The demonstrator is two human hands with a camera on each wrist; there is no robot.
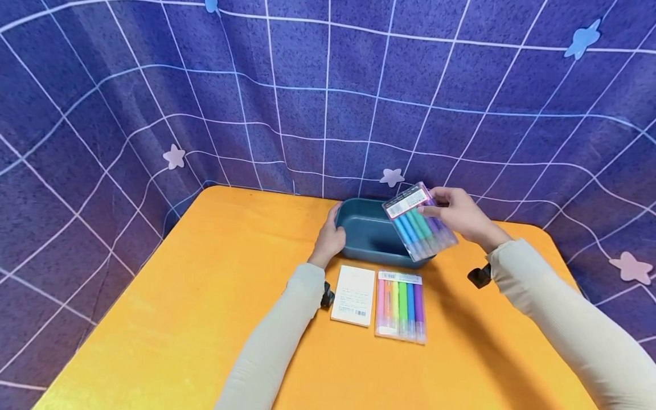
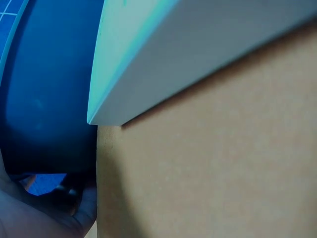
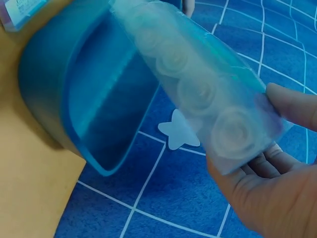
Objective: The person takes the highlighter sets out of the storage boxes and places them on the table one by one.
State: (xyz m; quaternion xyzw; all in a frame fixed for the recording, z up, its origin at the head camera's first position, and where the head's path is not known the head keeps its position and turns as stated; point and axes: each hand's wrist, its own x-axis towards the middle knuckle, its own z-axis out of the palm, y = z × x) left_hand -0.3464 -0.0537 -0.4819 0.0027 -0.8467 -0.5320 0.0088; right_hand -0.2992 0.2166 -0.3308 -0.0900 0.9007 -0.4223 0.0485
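Note:
My left hand (image 1: 329, 240) holds the left end of a dark teal plastic bin (image 1: 353, 254) at the table's back edge. In the left wrist view, that hand (image 2: 47, 213) is partly cut off beside the bin (image 2: 47, 94). Over the bin's right end, my right hand (image 1: 458, 214) pinches a clear pack of markers (image 1: 417, 225), tilted, in blues, greens and purples. From the right wrist view, the thumb and fingers of the right hand (image 3: 270, 183) grip the end of the marker pack (image 3: 198, 94), its round marker ends facing the camera.
In front of the bin lie a white notepad-like block (image 1: 353, 295) with printed text and a second marker pack (image 1: 401, 307) in rainbow colours. Both rest on the orange-yellow table (image 1: 205, 296). A blue grid-patterned curtain (image 1: 297, 102) with stars hangs behind the table.

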